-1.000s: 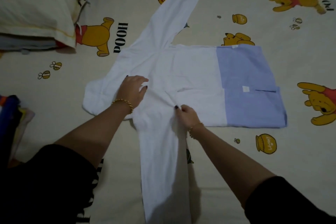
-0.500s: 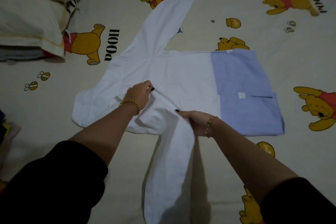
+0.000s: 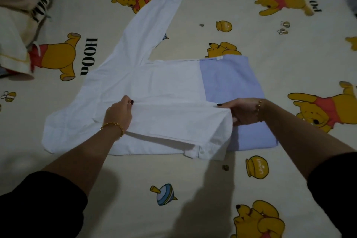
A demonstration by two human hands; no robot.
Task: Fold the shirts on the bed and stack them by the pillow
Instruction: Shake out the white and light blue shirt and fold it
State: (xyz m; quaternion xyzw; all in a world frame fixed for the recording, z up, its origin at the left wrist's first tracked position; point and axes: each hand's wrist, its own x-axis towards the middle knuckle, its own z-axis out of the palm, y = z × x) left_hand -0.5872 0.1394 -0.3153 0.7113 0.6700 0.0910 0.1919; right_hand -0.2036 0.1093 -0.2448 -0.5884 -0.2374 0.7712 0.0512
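Bed-folding, mid-step: a person works on a white-and-blue shirt (image 3: 170, 83) spread flat mid-bed on a bear-print sheet (image 3: 193, 189), w/ the pillow (image 3: 11, 40) cut off at the far-left corner. Left hand (image 3: 118, 115) pinches the near sleeve (image 3: 173, 121) at its shoulder end, thumb & fingers closed on the cloth. Right hand (image 3: 245, 111) grips the same sleeve beside the cuff (image 3: 210, 152), fingers curled round it, tips partly hidden under fabric. Best approach, prob.: keep the sleeve taut btwn both hands, lay it square across the body, then smooth flat. Far sleeve (image 3: 150, 25) points toward the bed's far edge, not yet folded. Collar can't be made out. Any stack by the pillow is out of frame, and the bed's far-right corner is a blur in dim light.
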